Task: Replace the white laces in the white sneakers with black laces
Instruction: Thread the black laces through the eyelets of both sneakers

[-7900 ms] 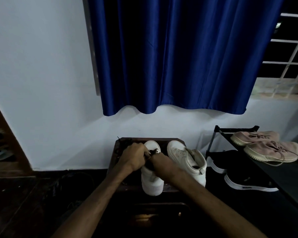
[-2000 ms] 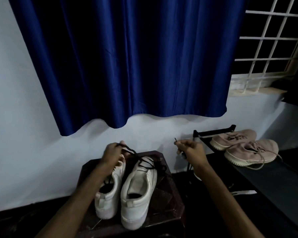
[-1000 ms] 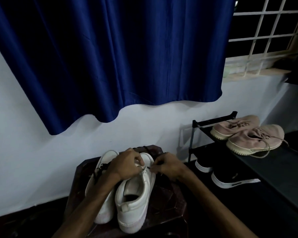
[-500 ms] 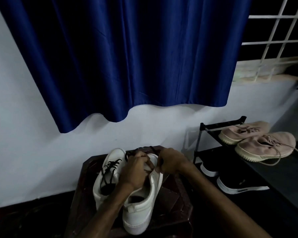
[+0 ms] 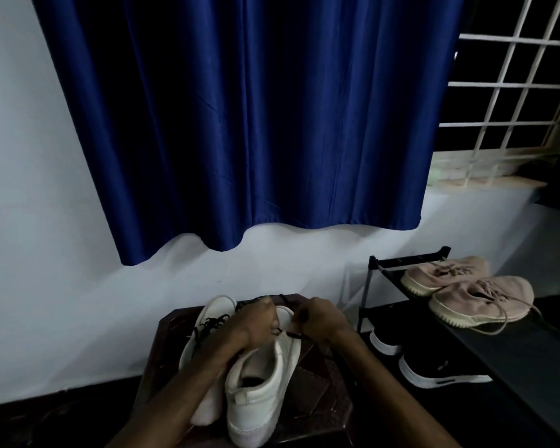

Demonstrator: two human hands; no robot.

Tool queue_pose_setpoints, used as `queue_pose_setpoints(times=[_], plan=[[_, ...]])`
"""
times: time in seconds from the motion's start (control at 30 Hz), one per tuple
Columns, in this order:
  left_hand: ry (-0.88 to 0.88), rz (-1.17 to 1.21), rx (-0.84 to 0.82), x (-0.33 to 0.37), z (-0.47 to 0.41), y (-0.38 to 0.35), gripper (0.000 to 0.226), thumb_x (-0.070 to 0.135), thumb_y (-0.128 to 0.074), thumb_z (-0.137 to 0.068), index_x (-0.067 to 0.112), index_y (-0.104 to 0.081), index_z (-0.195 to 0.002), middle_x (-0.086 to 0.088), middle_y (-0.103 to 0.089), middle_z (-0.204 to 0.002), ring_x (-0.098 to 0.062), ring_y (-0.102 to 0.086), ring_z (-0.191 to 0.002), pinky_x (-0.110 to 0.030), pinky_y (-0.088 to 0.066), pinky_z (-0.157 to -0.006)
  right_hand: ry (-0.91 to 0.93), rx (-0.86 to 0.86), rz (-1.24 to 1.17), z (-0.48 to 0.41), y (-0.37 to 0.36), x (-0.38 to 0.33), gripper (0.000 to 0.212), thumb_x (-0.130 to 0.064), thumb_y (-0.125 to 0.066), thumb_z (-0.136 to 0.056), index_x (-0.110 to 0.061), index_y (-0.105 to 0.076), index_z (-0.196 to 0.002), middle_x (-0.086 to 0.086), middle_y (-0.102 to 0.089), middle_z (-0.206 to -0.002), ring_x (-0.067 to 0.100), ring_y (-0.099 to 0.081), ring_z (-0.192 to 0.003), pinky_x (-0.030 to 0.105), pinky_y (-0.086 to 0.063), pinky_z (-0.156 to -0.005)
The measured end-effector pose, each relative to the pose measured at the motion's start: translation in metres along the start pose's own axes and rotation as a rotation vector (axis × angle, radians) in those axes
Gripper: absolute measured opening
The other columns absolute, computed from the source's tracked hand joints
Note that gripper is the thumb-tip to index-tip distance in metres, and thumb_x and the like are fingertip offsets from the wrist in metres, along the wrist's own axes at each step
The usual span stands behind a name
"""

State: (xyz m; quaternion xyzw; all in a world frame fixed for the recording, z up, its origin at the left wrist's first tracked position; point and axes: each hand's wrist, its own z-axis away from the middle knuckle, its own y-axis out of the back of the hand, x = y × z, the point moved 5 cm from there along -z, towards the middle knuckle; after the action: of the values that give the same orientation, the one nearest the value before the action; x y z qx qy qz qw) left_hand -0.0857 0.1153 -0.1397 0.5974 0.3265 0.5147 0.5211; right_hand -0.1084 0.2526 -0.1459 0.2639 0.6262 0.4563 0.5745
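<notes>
Two white sneakers stand side by side on a dark brown stool, toes toward the wall. The left sneaker carries a black lace through its eyelets. The right sneaker is under both hands. My left hand rests on its upper, fingers closed on a strand of black lace. My right hand pinches the other strand of black lace at the sneaker's right side. The sneaker's eyelets are hidden by my hands.
A black shoe rack stands to the right, with a pair of pink sneakers on top and black sneakers on the shelf below. A blue curtain hangs over the white wall behind. A grilled window is at top right.
Two seconds ago my hands were apart, pulling the lace ends outward. They have since come together over the right sneaker's upper and stayed there, shifting only slightly.
</notes>
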Motion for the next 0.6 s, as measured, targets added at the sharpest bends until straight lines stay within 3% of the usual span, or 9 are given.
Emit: queue_pose_setpoints(times=[0.13, 0.3, 0.37, 0.43, 0.53, 0.6], plan=[[0.104, 0.049, 0.006, -0.019, 0.002, 0.007, 0.019, 0.017, -0.046, -0.099, 0.004, -0.059, -0.105, -0.013, -0.050, -0.115, -0.032, -0.059, -0.104, -0.036, -0.045, -0.090, 0.077, 0.097, -0.150, -0.003, 0.000, -0.020, 0.018, -0.022, -0.062, -0.087, -0.017, -0.076, -0.098, 0.005, -0.074, -0.097, 0.019, -0.066, -0.092, 0.023, -0.043, -0.072], [0.159, 0.053, 0.030, -0.018, 0.003, 0.005, 0.023, 0.015, -0.048, -0.096, 0.001, -0.057, -0.112, -0.015, -0.048, -0.125, -0.033, -0.055, -0.114, -0.037, -0.043, -0.096, 0.098, 0.060, -0.112, -0.008, -0.007, -0.031, 0.025, -0.039, -0.073, -0.080, -0.016, -0.080, -0.088, 0.003, -0.075, -0.091, 0.016, -0.066, -0.087, 0.025, -0.048, -0.077], [0.171, 0.089, 0.043, -0.013, 0.005, 0.002, 0.023, 0.009, -0.047, -0.094, 0.001, -0.059, -0.111, -0.016, -0.048, -0.128, -0.032, -0.054, -0.116, -0.033, -0.041, -0.096, 0.067, 0.055, -0.086, -0.011, -0.009, -0.027, 0.018, -0.030, -0.073, -0.079, -0.016, -0.080, -0.088, 0.004, -0.075, -0.092, 0.018, -0.067, -0.090, 0.026, -0.050, -0.079], [0.163, 0.158, 0.063, -0.009, 0.006, -0.001, 0.023, 0.009, -0.047, -0.092, 0.001, -0.063, -0.108, -0.016, -0.054, -0.124, -0.030, -0.055, -0.114, -0.032, -0.041, -0.096, 0.040, 0.039, -0.057, -0.010, -0.012, -0.022, 0.017, -0.017, -0.069, -0.080, -0.014, -0.080, -0.092, 0.005, -0.074, -0.099, 0.020, -0.067, -0.097, 0.023, -0.048, -0.077], [0.161, 0.268, 0.126, -0.010, 0.011, -0.004, 0.022, 0.019, -0.059, -0.087, -0.002, -0.064, -0.091, -0.016, -0.060, -0.094, -0.025, -0.059, -0.091, -0.040, -0.049, -0.085, 0.051, -0.015, -0.012, -0.008, -0.014, -0.020, 0.022, -0.014, -0.065, -0.083, -0.010, -0.077, -0.100, 0.006, -0.072, -0.107, 0.018, -0.063, -0.104, 0.014, -0.039, -0.073], [0.243, 0.340, 0.118, -0.021, 0.018, -0.007, 0.040, 0.035, -0.067, -0.082, 0.003, -0.056, -0.103, -0.010, -0.060, -0.101, -0.023, -0.060, -0.096, -0.033, -0.048, -0.081, 0.048, -0.025, -0.031, -0.007, -0.013, -0.026, 0.021, -0.012, -0.062, -0.082, -0.012, -0.078, -0.094, 0.006, -0.073, -0.100, 0.019, -0.064, -0.099, 0.020, -0.042, -0.075]])
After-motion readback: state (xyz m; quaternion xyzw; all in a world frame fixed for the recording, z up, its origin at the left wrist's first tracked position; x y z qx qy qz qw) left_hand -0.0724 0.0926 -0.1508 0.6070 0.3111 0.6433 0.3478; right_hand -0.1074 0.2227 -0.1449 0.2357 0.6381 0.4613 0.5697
